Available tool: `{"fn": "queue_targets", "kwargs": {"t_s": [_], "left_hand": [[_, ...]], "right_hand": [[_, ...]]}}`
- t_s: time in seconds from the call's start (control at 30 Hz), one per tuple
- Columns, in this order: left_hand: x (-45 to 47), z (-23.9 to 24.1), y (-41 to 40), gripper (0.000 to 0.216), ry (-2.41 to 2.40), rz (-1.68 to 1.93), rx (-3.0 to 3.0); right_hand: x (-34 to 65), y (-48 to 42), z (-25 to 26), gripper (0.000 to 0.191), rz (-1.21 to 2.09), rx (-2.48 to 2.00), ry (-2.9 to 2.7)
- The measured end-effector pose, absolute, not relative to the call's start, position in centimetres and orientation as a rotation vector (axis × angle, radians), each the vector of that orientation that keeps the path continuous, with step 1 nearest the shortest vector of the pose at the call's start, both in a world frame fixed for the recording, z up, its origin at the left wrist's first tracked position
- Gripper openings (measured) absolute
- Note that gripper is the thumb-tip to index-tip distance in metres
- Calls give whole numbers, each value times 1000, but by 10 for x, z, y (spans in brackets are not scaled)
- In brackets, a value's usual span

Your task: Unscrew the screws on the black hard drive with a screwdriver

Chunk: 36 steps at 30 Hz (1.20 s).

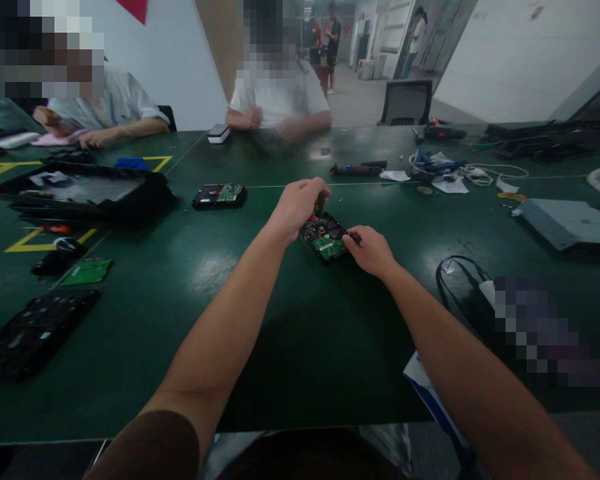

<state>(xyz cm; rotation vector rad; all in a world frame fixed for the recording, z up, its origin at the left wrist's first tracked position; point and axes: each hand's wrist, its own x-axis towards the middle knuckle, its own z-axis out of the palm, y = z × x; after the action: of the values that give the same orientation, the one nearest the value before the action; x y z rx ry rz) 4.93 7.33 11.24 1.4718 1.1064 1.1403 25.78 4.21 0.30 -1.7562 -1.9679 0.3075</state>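
In the middle of the table, a hard drive (329, 247) with its green circuit board facing up sits tilted between my two hands. My left hand (303, 203) is closed in a pinch above its far left part, on the short dark handle of what looks like a screwdriver (321, 204); its tip is hidden. My right hand (369, 248) grips the drive's right edge between thumb and fingers. Another hard drive (220, 195), also board side up, lies farther off to the left.
At left are a black tray (95, 190), a loose green circuit board (87, 272) and a dark electronic panel (35, 330). A grey metal box (573, 223), cables (480, 172) and an electric screwdriver (357, 169) lie at right. Two people sit across the table.
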Motion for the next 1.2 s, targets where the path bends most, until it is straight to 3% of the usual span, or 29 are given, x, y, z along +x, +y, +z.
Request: {"fn": "queue_targets", "kwargs": {"t_s": [0.27,0.57,1.2], "left_hand": [[50,109,75,29,1245,1255,1624],[49,119,65,30,1072,999,1400],[52,118,65,34,1079,942,1228]], "right_hand": [[258,41,3,28,331,-1748,-1953],[258,41,3,29,322,-1734,-1960],[257,41,5,29,298,-1749,-1981]]}}
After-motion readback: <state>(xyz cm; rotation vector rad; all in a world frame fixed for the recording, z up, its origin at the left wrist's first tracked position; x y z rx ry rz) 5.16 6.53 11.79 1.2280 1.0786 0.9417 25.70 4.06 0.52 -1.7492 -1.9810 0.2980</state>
